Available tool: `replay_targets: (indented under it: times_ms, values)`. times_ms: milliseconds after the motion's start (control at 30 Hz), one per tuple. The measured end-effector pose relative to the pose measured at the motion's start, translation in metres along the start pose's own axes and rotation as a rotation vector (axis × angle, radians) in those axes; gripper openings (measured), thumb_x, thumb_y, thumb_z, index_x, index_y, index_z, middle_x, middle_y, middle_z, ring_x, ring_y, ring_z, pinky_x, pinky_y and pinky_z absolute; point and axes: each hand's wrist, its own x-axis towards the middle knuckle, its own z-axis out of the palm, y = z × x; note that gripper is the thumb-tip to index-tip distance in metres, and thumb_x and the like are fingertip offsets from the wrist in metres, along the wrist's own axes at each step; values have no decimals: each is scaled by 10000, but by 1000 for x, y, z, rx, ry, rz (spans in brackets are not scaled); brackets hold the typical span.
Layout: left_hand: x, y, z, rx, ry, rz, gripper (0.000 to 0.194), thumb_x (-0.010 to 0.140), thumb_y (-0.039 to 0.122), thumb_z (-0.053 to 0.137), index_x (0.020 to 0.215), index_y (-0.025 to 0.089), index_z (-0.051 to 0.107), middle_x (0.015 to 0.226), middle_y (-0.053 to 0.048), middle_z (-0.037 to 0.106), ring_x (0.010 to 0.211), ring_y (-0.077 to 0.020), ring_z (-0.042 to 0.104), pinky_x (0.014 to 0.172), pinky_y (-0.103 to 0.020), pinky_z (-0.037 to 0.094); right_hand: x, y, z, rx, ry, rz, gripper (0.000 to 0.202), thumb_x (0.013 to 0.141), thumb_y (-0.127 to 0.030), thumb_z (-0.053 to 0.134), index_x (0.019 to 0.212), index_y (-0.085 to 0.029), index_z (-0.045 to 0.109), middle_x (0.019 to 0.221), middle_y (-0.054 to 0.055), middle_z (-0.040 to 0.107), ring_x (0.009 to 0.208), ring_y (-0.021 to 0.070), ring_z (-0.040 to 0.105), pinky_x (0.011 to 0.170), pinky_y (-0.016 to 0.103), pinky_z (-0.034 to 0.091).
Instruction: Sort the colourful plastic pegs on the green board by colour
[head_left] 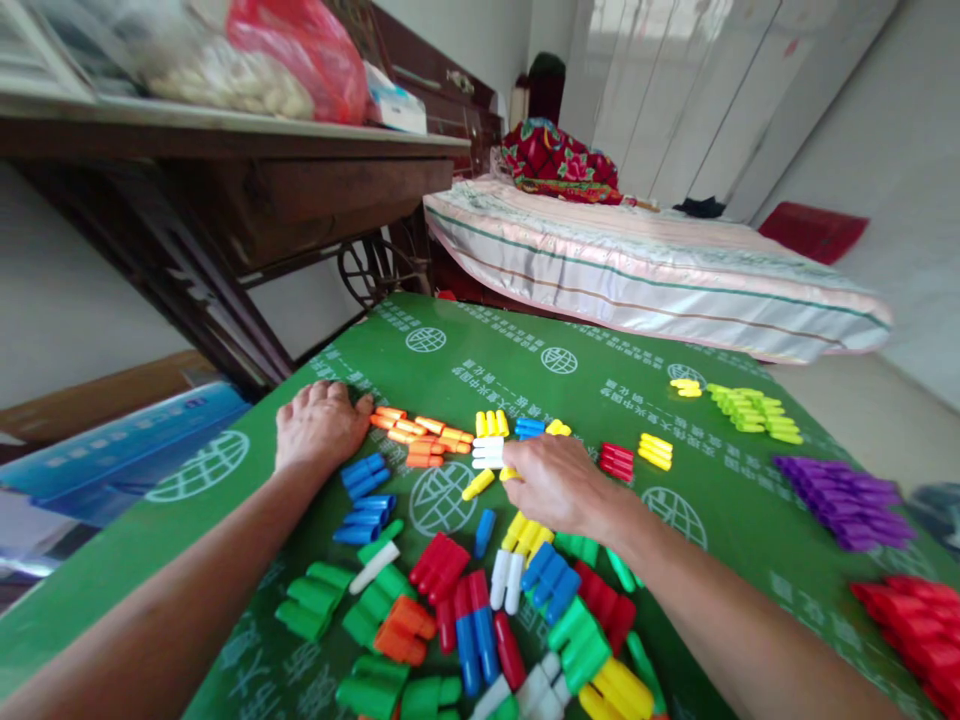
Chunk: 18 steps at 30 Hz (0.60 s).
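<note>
White pieces (487, 454) sit at ten o'clock from the right hand (551, 482), its grip unclear; orange pieces (429, 426), three o'clock from the flat, opened left hand (321, 425).

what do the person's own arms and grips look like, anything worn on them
The left grip and right grip are ungloved human hands with five-fingered build, though some right fingers are hidden. Both forearms are bare as far as shown: no sleeve, watch, bracelet or cable is visible.
</note>
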Motion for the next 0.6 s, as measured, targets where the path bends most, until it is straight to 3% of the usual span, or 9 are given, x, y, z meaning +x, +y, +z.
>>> replay_targets:
  times_ms: [133, 233, 367, 467, 600]
  values:
    - [1, -2, 1, -3, 0, 2, 616, 861, 516, 248, 1226, 88, 500, 1383, -215, 451, 1311, -359, 363, 1058, -528, 326, 4, 32, 4, 550, 140, 38, 138, 834, -277, 495, 858, -184, 595, 648, -12, 610, 543, 113, 520, 518, 220, 347]
    - [1, -2, 1, -3, 1, 6, 628, 860, 521, 241, 1222, 79, 501, 1382, -217, 451, 1306, -364, 366, 1059, -524, 324, 7, 52, 10, 910, 176, 79, 143, 811, -321, 512, 839, -184, 540, 644, -35, 574, 530, 93, 478, 505, 208, 342]
    - [1, -1, 0, 1, -8, 7, 636, 858, 523, 238, 1211, 68, 507, 1378, -220, 451, 1301, -372, 370, 1060, -527, 322, 3, 65, 22, 1009, 200, 131, 208, 767, -363, 556, 865, -180, 558, 622, -47, 555, 512, 87, 443, 498, 211, 330]
    - [0, -1, -1, 7, -19, 8, 642, 856, 527, 236, 1221, 70, 502, 1377, -222, 450, 1307, -369, 365, 1058, -526, 324, -5, 66, 25, 1034, 227, 173, 240, 749, -398, 579, 860, -186, 561, 644, -32, 588, 546, 103, 498, 526, 224, 372]
    - [2, -1, -2, 13, -26, 6, 661, 850, 538, 219, 1230, 73, 495, 1384, -223, 443, 1310, -366, 360, 1059, -526, 324, -14, 77, 20, 1029, 368, 189, 261, 740, -434, 605, 819, -189, 568, 705, 6, 657, 635, 136, 584, 600, 255, 440]
